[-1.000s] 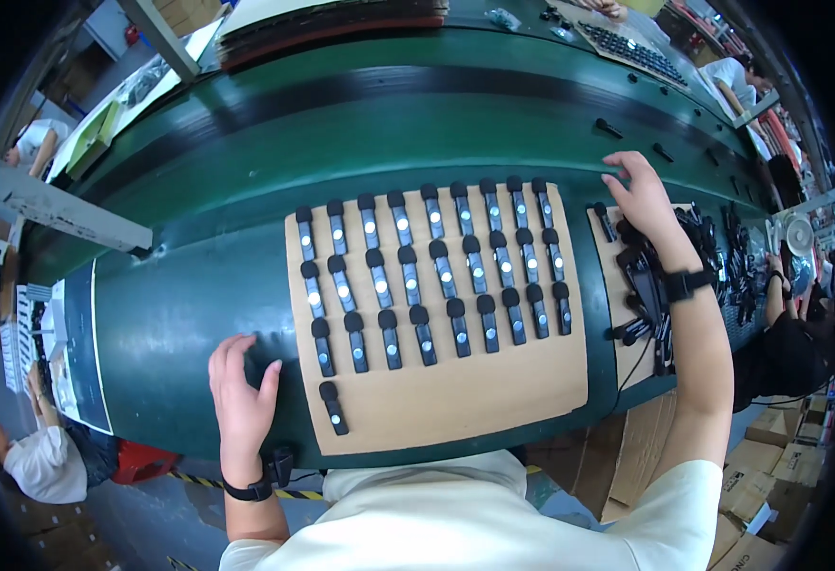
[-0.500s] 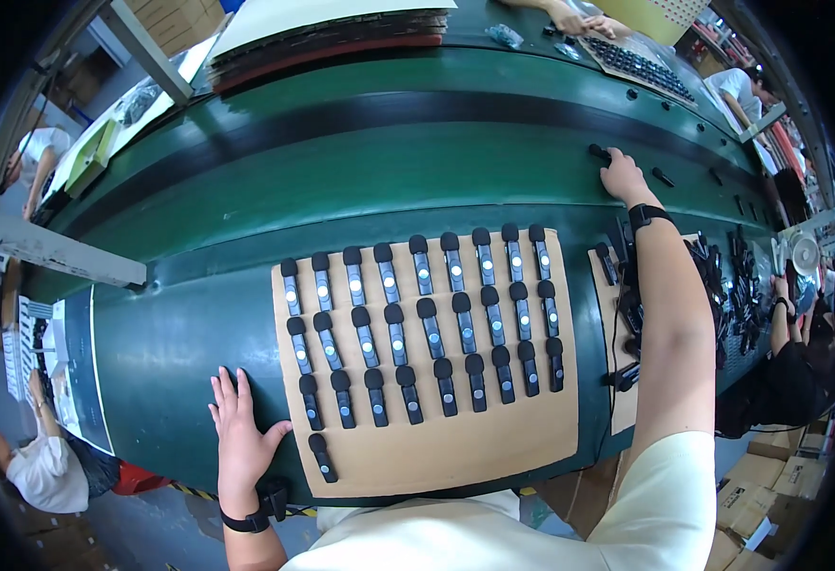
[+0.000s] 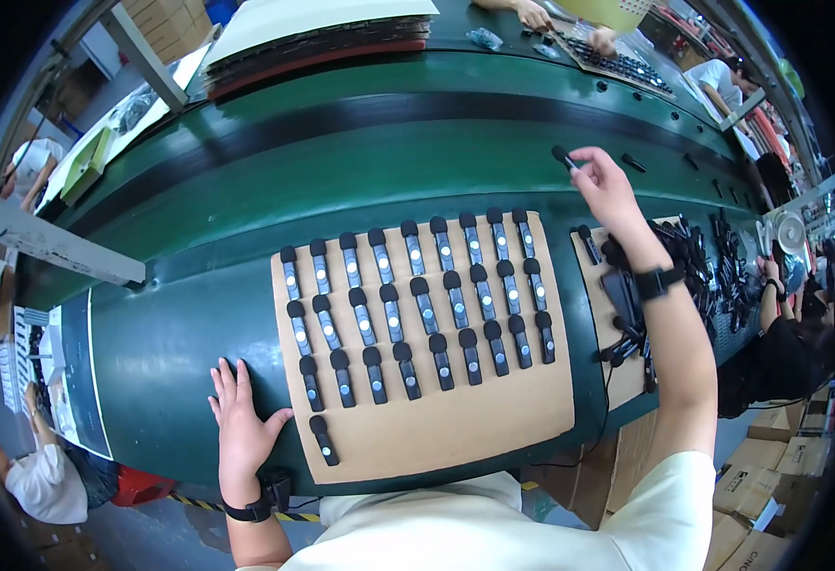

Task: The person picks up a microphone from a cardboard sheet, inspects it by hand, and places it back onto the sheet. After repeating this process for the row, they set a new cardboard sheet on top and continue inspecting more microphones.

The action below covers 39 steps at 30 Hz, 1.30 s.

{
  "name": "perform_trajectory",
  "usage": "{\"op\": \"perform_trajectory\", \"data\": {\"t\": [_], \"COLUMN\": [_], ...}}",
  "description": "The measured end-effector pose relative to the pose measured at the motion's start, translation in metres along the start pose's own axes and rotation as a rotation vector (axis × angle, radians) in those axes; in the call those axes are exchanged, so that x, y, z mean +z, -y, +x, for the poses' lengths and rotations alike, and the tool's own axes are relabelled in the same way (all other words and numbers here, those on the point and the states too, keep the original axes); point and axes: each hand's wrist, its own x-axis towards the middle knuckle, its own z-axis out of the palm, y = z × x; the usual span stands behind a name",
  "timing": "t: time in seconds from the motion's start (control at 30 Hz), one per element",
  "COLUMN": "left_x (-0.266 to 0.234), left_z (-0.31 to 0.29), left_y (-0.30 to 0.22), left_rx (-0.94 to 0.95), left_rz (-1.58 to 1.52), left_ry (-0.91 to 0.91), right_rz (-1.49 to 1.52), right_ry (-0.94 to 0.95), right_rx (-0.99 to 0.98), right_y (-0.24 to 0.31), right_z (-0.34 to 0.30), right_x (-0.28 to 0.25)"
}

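Note:
My right hand [image 3: 609, 190] pinches a small clip-on microphone [image 3: 561, 154] with a black foam top, held over the green belt [image 3: 417, 162] at the far right. My left hand [image 3: 244, 423] lies flat on the green table with its fingers spread. Its thumb points at the left edge of a brown cardboard sheet [image 3: 455, 423]. On that sheet, similar microphones [image 3: 414, 249] lie in three full rows, foam ends away from me. A single microphone [image 3: 323, 442] starts a fourth row at the near left.
More microphones [image 3: 633, 163] lie spread along the belt to the right. A heap of black parts and cables [image 3: 698, 257] sits right of the sheet, by another cardboard piece [image 3: 593, 285]. A stack of boards [image 3: 317, 43] stands at the back. Another person's hands [image 3: 533, 14] work across the belt.
My right hand has picked up the microphone from the belt and drawn it left and slightly nearer. The left hand stays in place. The view has shifted a little.

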Motion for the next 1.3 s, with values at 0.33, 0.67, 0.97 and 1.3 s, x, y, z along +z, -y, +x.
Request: {"op": "perform_trajectory", "data": {"t": [0.33,0.67,0.97,1.3], "left_x": [-0.030,-0.041,-0.019,-0.020], "left_z": [-0.039,-0.069,-0.074,-0.068], "left_y": [-0.009,-0.078,-0.075,-0.079], "left_rx": [0.468,0.898,0.935,1.014], "left_rz": [-0.661,-0.825,-0.903,-0.820], "left_ry": [-0.442,0.049,-0.090,-0.129], "right_rz": [0.239,0.397,0.487,0.528], "right_ry": [0.187,0.253,0.229,0.207], "right_rx": [-0.390,-0.665,-0.546,-0.527], "right_y": [0.145,0.184,0.181,0.178], "right_z": [-0.217,-0.254,-0.268,-0.266], "right_x": [0.005,0.087,0.100,0.101]}}
